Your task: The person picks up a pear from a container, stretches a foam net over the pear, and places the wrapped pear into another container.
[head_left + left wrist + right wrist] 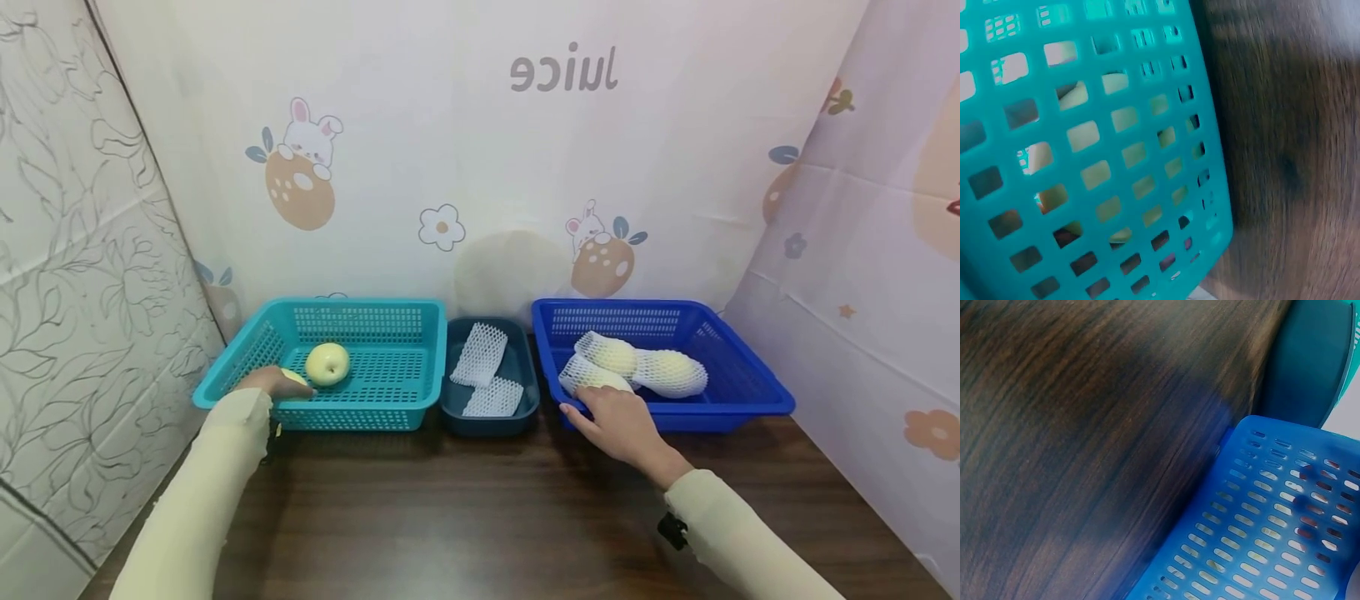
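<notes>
My left hand reaches over the front rim of the teal basket and grips a pale yellow apple, mostly covered by the hand. Another yellow apple lies beside it. Through the holes in the left wrist view, the gripped apple shows pale. My right hand lies over the front left rim of the blue basket, thumb at the rim, fingers inside by a yellow fruit in a white foam net. Those fingers are partly hidden, and I cannot tell whether they hold it.
Two more netted fruits, one behind and one to the right, lie in the blue basket. Between the baskets, a dark teal bin holds flat foam nets. A brown wooden table carries everything; printed curtains hang behind.
</notes>
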Tool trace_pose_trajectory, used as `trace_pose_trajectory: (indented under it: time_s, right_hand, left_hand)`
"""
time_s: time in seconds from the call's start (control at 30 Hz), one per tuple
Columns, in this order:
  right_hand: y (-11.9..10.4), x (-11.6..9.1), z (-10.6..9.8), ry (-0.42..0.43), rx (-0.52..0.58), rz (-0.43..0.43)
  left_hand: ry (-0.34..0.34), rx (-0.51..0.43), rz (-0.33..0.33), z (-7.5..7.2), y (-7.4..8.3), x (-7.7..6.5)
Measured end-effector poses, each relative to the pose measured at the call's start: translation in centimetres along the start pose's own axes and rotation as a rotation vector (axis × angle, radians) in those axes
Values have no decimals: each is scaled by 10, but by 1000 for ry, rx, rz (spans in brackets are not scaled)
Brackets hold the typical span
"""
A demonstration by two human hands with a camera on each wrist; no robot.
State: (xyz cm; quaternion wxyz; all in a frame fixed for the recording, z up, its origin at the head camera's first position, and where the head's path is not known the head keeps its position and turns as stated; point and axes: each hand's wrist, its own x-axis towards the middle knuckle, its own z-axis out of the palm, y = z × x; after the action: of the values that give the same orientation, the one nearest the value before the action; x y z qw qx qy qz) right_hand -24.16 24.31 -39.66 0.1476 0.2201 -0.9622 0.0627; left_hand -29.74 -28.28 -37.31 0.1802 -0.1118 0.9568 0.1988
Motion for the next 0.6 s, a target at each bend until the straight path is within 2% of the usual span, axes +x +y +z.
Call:
trace_pose_trajectory:
  time_s: [0.3,0.43,0.6]
  right_hand:
    - [-1,-1,-2,-6,14,1]
    - [0,-1,0,-13,14,5]
    - [1,-1,2,-5,7,7]
  left_hand:
    - [110,-106,55,1,-3,-6]
    - [186,-142,97,1,-4,-8]
    - [316,-198,185,0,-5,-8]
